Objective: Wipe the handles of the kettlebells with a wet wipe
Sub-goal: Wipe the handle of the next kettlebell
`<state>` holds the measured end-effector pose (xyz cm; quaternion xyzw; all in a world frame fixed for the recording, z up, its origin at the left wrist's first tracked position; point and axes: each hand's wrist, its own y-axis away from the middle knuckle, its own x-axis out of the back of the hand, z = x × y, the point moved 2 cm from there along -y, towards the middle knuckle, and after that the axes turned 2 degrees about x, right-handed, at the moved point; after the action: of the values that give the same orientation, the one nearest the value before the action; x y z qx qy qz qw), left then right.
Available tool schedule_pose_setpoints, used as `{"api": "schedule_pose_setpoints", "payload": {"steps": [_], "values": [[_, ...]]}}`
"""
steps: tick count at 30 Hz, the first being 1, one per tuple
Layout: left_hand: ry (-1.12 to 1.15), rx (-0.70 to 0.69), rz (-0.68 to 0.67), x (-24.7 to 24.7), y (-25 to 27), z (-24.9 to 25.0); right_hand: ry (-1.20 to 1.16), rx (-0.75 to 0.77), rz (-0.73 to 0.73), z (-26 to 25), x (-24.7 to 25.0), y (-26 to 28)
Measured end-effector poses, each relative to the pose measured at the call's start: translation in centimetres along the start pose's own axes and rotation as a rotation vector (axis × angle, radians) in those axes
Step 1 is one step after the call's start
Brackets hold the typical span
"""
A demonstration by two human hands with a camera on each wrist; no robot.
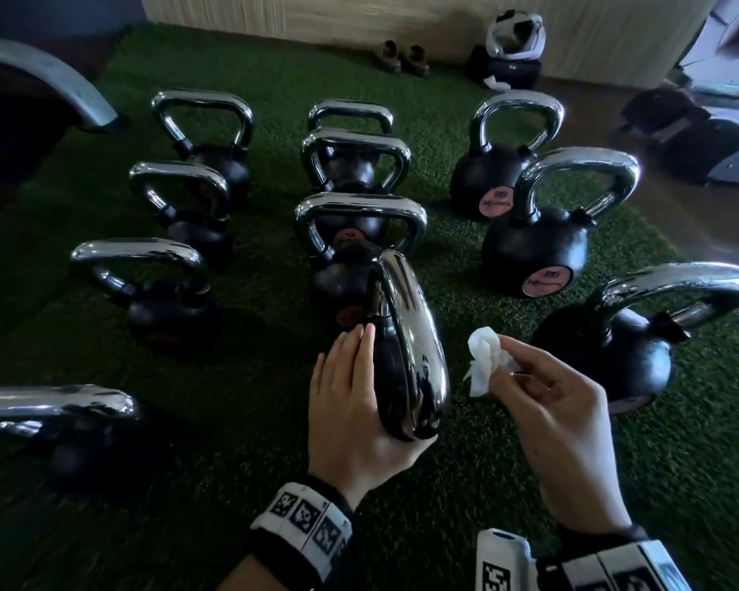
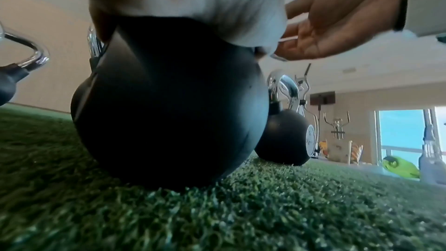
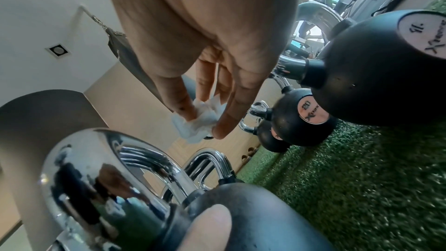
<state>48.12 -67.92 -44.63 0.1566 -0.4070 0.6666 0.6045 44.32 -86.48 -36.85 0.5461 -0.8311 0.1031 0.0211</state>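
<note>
Left hand [image 1: 350, 403] laid flat against the black body of the nearest kettlebell [image 2: 169, 106], fingers [image 1: 361, 341] straight and together along its left side, palm cupping the near end, thumb tip reaching round toward the chrome – pressing rather than gripping. Chrome handle [image 1: 414, 347] of that kettlebell seen edge-on from the head view, pointing away and slightly left; from the right wrist view [image 3: 96, 169] broad and mirror-bright, with a thumb tip [image 3: 207, 230] resting at its base on the black body.

Right hand [image 1: 559, 420] raised just right of that handle, not touching it. White wet wipe [image 1: 485, 360] crumpled and pinched between thumb and fingertips [image 3: 222, 131], remaining fingers loosely bent; wipe [image 3: 198, 121] hanging in the air, close beside the handle.

Green artificial turf [image 1: 466, 484] under everything. Other kettlebells standing in rough rows on it – a left column [image 1: 180, 198], a middle column [image 1: 359, 172], and a right column [image 1: 542, 232] with pale round labels on the bodies. Pair of shoes [image 1: 402, 57] and a dark bag [image 1: 508, 66] by the far wall. Marker-patterned wristbands [image 1: 304, 522] on both wrists.
</note>
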Motion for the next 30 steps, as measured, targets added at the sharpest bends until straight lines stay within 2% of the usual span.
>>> {"api": "schedule_pose_setpoints", "payload": {"steps": [7, 10, 12, 16, 18, 19, 20, 22, 25, 30], "values": [[0.057, -0.149, 0.028, 0.1, -0.9, -1.6, 0.046, -0.028, -0.019, 1.4, 0.1, -1.0], [0.217, -0.282, -0.011, 1.8, -2.5, -2.8, 0.065, -0.011, 0.007, 1.9, -0.2, -2.1], [0.347, -0.308, -0.120, 3.0, -3.4, -3.2, 0.105, 0.009, 0.042, 1.9, -1.1, -3.1], [0.381, -0.255, -0.516, 4.2, -4.4, -5.2, 0.186, 0.049, 0.047, 1.8, -4.2, -5.6], [0.488, -0.196, -0.656, 4.4, -4.8, -6.8, 0.266, 0.042, 0.024, 1.9, -5.9, -6.4], [0.565, -0.127, -0.673, 4.3, -5.0, -7.2, 0.305, 0.034, 0.010, 2.0, -6.7, -6.6], [0.646, -0.038, -0.647, 4.2, -5.3, -7.1, 0.329, 0.027, -0.002, 2.1, -7.4, -6.6], [0.729, 0.081, -0.511, 3.5, -5.7, -5.7, 0.362, 0.033, -0.010, 2.6, -8.5, -6.2], [0.522, 0.026, -0.269, 2.7, -5.5, -3.4, 0.370, 0.045, 0.008, 2.5, -9.2, -5.9], [0.487, 0.014, -0.171, 2.3, -5.4, -3.5, 0.257, 0.127, 0.067, 0.6, -9.5, -6.4]]}}
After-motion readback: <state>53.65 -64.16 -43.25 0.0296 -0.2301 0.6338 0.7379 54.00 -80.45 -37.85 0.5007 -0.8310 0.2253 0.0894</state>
